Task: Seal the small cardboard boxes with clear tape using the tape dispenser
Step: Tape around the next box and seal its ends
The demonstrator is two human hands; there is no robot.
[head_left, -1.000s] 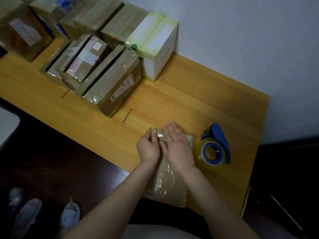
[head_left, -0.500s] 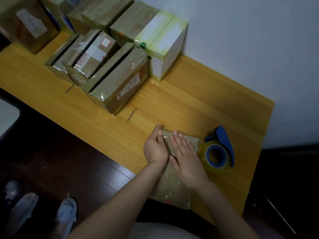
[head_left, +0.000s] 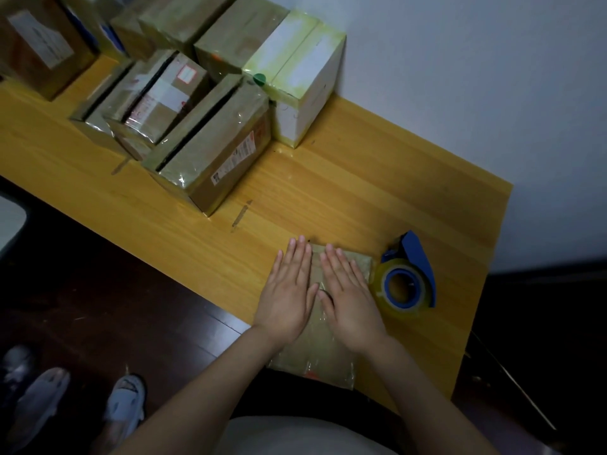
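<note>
We have both hands flat, fingers straight: left hand [head_left: 289, 295] and right hand [head_left: 349, 298] pressing tape onto the box [head_left: 315, 351] at the table's [head_left: 328, 192] near edge. Dispenser [head_left: 405, 277] idle just right. Next, likely grab it for another strip.

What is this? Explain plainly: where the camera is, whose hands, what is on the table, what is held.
No machine: a person works with bare hands. The camera sits on their head, looking down. The left hand and right hand press flat, fingers straight, on a small cardboard box at the near edge of the wooden table. Nothing is gripped. The blue tape dispenser lies right of the box, untouched. Farther back stand more taped boxes and a white box by the wall.
</note>
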